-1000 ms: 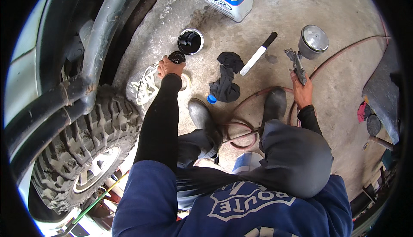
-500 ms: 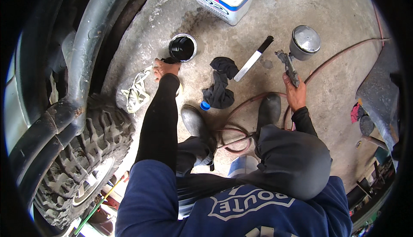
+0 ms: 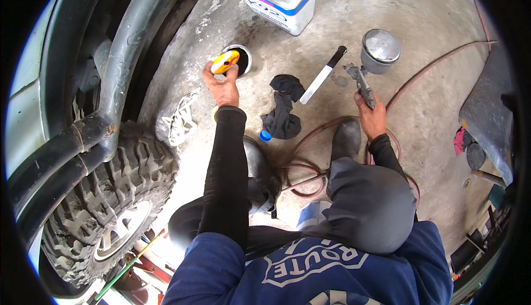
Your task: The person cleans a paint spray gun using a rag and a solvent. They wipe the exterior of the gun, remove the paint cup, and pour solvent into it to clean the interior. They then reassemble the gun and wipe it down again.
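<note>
My left hand (image 3: 223, 88) grips a round yellow lid with red and dark marks (image 3: 225, 61), tilted over the left side of an open can of black liquid (image 3: 243, 66). The lid hides part of the can's mouth. At the right, my right hand (image 3: 371, 115) is closed around a grey spray gun (image 3: 364, 88), whose lidded metal cup (image 3: 381, 51) lies beyond it. Between my hands are a crumpled black cloth (image 3: 282, 118) and a flat white stick with a black end (image 3: 323, 75). A small blue cap (image 3: 265, 135) rests beside the cloth.
A white and blue rectangular tin (image 3: 282, 3) stands ahead. Clear plastic with white strips (image 3: 180, 119) lies left, near a knobbly tyre (image 3: 110, 200) and dark vehicle tubes (image 3: 119, 56). A reddish hose (image 3: 428, 75) curls across the concrete by my boots (image 3: 347, 139).
My left hand has turned and risen, bringing the yellow side of the lid into view by the can. My right hand still holds the spray gun. The view has shifted slightly.
</note>
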`<state>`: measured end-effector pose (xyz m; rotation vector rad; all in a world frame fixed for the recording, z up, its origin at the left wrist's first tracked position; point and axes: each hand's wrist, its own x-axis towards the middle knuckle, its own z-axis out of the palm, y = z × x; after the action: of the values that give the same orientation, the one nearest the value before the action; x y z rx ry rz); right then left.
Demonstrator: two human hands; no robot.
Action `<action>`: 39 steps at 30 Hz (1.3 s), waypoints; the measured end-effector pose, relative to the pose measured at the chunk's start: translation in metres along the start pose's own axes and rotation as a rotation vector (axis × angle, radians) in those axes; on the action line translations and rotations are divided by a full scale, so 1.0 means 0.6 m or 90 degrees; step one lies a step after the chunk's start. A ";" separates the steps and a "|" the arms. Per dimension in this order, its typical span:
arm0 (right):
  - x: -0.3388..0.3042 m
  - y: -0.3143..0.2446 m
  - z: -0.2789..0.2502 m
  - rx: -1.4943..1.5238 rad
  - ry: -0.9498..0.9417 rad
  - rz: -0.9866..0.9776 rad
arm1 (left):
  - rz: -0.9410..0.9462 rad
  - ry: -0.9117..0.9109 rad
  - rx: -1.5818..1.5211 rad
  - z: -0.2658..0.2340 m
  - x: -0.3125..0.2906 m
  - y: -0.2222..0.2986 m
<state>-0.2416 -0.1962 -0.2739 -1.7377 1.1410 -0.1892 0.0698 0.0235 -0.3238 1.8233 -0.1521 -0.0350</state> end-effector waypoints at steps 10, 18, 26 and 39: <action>-0.022 -0.007 -0.011 -0.011 -0.004 0.009 | -0.190 0.107 0.025 -0.015 -0.005 -0.046; -0.023 -0.003 -0.012 -0.016 0.005 0.010 | -0.260 0.072 0.406 0.011 0.021 -0.035; -0.016 -0.004 -0.002 -0.023 -0.007 0.041 | -0.352 0.003 0.439 0.015 0.042 0.015; 0.007 -0.024 -0.011 -0.013 0.004 0.022 | -0.269 -0.083 0.502 0.064 0.080 0.036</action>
<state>-0.2349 -0.2030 -0.2608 -1.7358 1.1803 -0.1634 0.1113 -0.0245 -0.3098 2.6129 0.1577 -0.4453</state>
